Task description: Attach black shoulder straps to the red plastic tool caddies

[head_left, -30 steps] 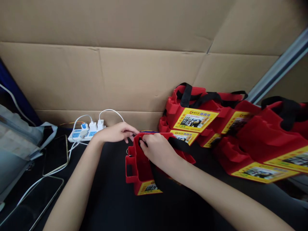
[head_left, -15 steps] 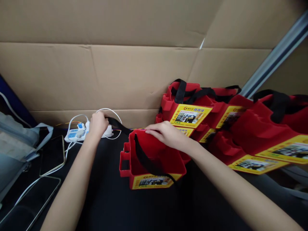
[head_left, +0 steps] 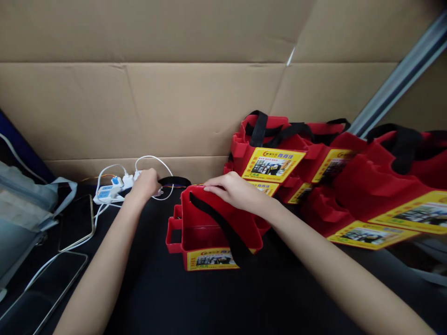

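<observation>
A red fabric bag (head_left: 213, 232) with a yellow label lies on the dark surface in the middle. My right hand (head_left: 232, 188) rests on its far upper edge, fingers pressed together on the rim. My left hand (head_left: 146, 182) is closed round one black strap (head_left: 174, 180) of the bag, held out to the left near the white power strip. The bag's other black strap (head_left: 223, 228) runs across its red front.
A pile of similar red bags (head_left: 314, 163) with black handles lies at the right. A white power strip (head_left: 111, 190) with plugs and cables sits at the back left. Two phones (head_left: 75, 222) lie at the left. A cardboard wall (head_left: 174, 93) stands behind.
My left hand has drawn a black strap out to the left, from the bag's rim toward the power strip. My right hand shifted onto the bag's far edge, and the bag spread flatter.
</observation>
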Available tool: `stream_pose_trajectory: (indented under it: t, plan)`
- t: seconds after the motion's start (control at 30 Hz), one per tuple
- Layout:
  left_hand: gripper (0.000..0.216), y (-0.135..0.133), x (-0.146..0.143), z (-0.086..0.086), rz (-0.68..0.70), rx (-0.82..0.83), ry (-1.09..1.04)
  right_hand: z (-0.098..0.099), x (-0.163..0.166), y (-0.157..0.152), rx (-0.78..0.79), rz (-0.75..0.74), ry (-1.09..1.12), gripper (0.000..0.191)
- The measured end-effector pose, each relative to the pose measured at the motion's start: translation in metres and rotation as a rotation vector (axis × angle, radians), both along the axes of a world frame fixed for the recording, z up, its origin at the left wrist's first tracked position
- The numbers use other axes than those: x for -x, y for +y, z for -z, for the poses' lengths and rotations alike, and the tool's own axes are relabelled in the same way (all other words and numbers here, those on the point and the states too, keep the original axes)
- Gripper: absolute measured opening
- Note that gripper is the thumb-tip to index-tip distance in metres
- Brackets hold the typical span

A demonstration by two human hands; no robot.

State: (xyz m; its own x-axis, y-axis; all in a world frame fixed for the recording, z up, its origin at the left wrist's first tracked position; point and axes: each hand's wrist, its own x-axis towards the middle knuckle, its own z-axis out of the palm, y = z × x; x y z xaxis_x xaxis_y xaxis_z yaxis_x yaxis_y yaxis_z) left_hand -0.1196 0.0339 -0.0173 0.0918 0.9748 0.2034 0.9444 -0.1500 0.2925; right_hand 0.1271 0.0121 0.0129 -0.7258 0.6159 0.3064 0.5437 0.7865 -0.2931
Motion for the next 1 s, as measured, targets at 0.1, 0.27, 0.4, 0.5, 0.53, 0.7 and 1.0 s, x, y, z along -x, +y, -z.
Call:
stream_pose_trajectory:
  t: [0.1, 0.27, 0.4, 0.5, 0.53, 0.7, 1.0]
  plan:
    - [0.039, -0.013, -0.009, -0.011, 0.204, 0.026, -0.061, 0.0, 0.0, 0.0, -0.003, -0.006, -0.01, 0.031]
    - [0.021, -0.005, -0.015, -0.006, 0.47, 0.199, -0.157, 0.0, 0.0, 0.0, 0.003, -0.015, -0.019, 0.031]
    - [0.018, 0.004, 0.012, 0.0, 0.088, 0.12, -0.056, -0.002, -0.001, -0.001, 0.004, -0.03, -0.027, 0.032]
    - [0.039, -0.008, 0.013, -0.012, 0.206, 0.169, -0.111, -0.003, -0.001, -0.001, 0.011, -0.029, -0.035, 0.032]
    - [0.047, -0.012, 0.008, -0.016, 0.324, 0.204, -0.157, -0.003, 0.0, -0.001, 0.014, -0.026, -0.034, 0.031]
    - [0.024, -0.005, -0.009, -0.013, 0.589, 0.297, -0.183, -0.006, 0.001, -0.005, 0.025, -0.019, -0.03, 0.029]
    - [0.041, -0.003, 0.02, -0.007, 0.301, 0.189, -0.123, -0.011, 0.0, 0.0, 0.064, -0.03, -0.043, 0.028]
